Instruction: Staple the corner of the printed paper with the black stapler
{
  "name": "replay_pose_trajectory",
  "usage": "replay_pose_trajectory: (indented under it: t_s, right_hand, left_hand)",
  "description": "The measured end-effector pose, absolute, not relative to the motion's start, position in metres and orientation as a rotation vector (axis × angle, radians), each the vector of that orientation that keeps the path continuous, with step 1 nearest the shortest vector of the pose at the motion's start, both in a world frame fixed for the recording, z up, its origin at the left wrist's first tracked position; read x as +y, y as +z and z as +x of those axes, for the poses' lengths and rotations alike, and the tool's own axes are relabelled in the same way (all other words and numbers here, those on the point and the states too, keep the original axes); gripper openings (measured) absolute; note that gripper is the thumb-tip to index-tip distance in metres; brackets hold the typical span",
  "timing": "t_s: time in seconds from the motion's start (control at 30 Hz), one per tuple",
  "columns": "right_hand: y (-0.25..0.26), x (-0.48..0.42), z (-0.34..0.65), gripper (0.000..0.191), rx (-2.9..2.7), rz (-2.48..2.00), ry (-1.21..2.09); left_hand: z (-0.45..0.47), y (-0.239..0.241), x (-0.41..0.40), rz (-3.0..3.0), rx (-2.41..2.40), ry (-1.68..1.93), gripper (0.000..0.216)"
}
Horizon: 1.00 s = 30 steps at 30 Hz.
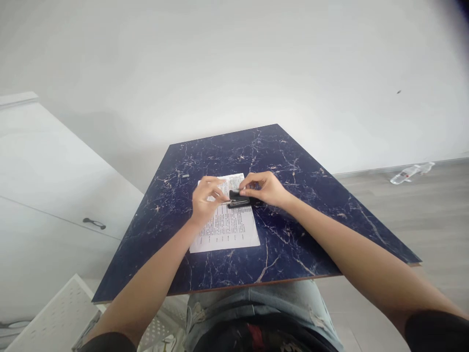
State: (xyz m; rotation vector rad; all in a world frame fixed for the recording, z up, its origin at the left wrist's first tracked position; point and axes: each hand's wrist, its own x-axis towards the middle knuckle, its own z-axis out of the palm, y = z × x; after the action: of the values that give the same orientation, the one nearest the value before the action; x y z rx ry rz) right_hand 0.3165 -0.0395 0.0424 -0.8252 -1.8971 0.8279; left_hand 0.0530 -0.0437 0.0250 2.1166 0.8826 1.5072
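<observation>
A small black stapler [239, 199] lies over a printed sheet of paper [227, 239] on the dark blue marbled table. A thin metal strip shows along its near side. My left hand [207, 198] is closed in a pinch at the stapler's left end, with thumb and forefinger on the metal part. From the right, my right hand [266, 188] grips the stapler's black upper part between thumb and fingers. What lies under my right fingertips is partly hidden. To the left of the sheet's far edge rests a small grey metallic piece [185, 175].
The table [293, 234] stands close to a white wall. On the left is a white cabinet [54, 195] with a dark handle [94, 224], and below it a white perforated piece of furniture [54, 318]. A clear plastic bottle [410, 172] lies on the floor at right.
</observation>
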Motion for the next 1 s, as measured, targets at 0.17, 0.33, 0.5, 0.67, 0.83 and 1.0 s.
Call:
replay_pose_trajectory:
  t_s: [0.17,0.33,0.5,0.67,0.83,1.0]
  right_hand:
    - [0.023,0.011,0.385,0.022,-1.873,-1.370,0.291]
    - [-0.007,0.045,0.434,0.016,-1.773,-1.802,0.131]
    - [-0.020,0.050,0.432,0.033,-1.931,-1.817,0.020]
    - [-0.019,0.051,0.430,0.041,-1.875,-1.741,0.018]
    - [-0.017,0.051,0.427,0.030,-1.776,-1.668,0.037]
    - [-0.021,0.052,0.421,0.026,-1.866,-1.628,0.068]
  left_hand:
    - [-0.018,0.022,0.015,2.179,1.782,1.300,0.031]
    - [-0.057,-0.005,0.047,2.161,2.143,0.582,0.057]
    - [-0.052,-0.011,0.046,2.212,2.147,0.489,0.049]
    - [-0.051,-0.003,0.042,2.257,2.178,0.641,0.038]
    - [-0.050,0.001,0.039,2.270,2.162,0.681,0.024]
    - [-0.039,0.012,0.030,2.105,2.084,0.961,0.013]
